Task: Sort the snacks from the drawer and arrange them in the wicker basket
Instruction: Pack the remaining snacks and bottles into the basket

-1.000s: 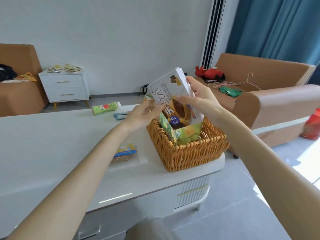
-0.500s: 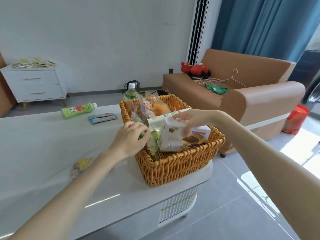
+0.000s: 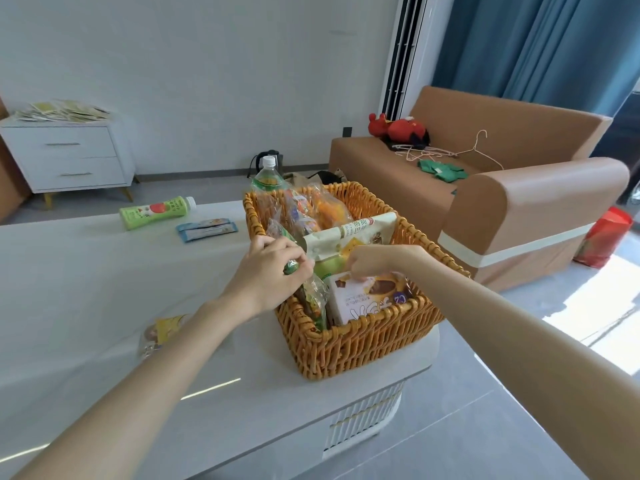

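The wicker basket (image 3: 360, 344) stands at the right end of the white table, packed with snack packets and a clear bottle with a green label (image 3: 268, 180) at its far corner. A pale snack box (image 3: 367, 299) lies flat in the basket's near right part. My right hand (image 3: 377, 259) rests on the box's far edge, fingers curled on it. My left hand (image 3: 273, 275) pinches a clear green-printed packet (image 3: 311, 299) standing against the basket's near left wall. A cream pouch (image 3: 346, 237) leans behind both hands.
On the table (image 3: 86, 306) lie a green bottle (image 3: 154, 212), a blue-edged packet (image 3: 207, 229) and a yellow packet (image 3: 162, 330) under my left forearm. A brown sofa (image 3: 519, 188) with hangers and a red toy stands to the right. A white drawer unit (image 3: 65, 157) stands at the back left.
The snack box went from held upright above the basket down to lying flat inside its near part. My left hand closed on the green-printed packet.
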The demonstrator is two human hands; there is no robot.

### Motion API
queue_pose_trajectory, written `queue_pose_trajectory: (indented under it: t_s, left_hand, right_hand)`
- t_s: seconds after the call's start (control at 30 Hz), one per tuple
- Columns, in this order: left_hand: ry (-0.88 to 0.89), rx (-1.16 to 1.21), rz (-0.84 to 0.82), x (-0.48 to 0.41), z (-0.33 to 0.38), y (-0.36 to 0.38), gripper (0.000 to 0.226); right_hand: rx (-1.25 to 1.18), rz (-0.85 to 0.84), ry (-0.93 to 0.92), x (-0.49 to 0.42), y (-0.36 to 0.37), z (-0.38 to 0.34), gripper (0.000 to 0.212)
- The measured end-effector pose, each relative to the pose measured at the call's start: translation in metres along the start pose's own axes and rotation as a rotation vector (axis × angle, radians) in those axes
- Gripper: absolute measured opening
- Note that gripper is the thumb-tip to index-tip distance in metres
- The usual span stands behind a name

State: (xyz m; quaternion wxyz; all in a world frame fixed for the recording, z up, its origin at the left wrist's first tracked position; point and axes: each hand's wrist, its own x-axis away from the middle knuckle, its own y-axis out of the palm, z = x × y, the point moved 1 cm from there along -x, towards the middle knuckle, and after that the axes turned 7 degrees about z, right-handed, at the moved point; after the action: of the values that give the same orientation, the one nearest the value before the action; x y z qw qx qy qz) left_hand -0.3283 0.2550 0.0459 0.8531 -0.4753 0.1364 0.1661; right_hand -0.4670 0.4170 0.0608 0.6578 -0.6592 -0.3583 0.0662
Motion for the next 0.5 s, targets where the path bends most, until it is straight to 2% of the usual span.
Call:
queue_pose_trajectory:
  t_s: [0.07, 0.17, 0.23, 0.3, 0.4, 0.43, 0.5]
  left_hand:
    - [0.006, -0.013, 0.009, -0.001, -0.001, 0.002, 0.030]
    - [0.015, -0.015, 0.014, 0.000, 0.000, 0.003, 0.056]
    - [0.031, -0.009, 0.020, 0.001, -0.001, 0.003, 0.064]
    - [0.032, -0.007, 0.009, 0.001, -0.001, 0.002, 0.051]
    - [0.025, 0.031, 0.003, 0.002, -0.001, 0.003, 0.033]
    - [0.024, 0.042, 0.002, 0.002, -0.001, 0.003, 0.033]
    - [0.020, 0.061, -0.011, 0.002, 0.000, 0.005, 0.034]
  right_hand:
    - [-0.042, 0.102, 0.031, -0.003, 0.009, 0.002, 0.018]
    - [-0.043, 0.080, 0.014, -0.004, 0.023, -0.003, 0.023]
    - [-0.056, 0.070, -0.019, -0.002, 0.025, -0.004, 0.022]
    - [-0.080, 0.155, -0.100, 0.001, 0.019, 0.000, 0.003]
    - [-0.042, 0.366, -0.174, 0.011, 0.003, 0.002, 0.027]
    - [-0.036, 0.382, -0.183, 0.017, -0.001, 0.001, 0.031]
    - [0.025, 0.256, -0.147, 0.031, 0.000, -0.006, 0.046]
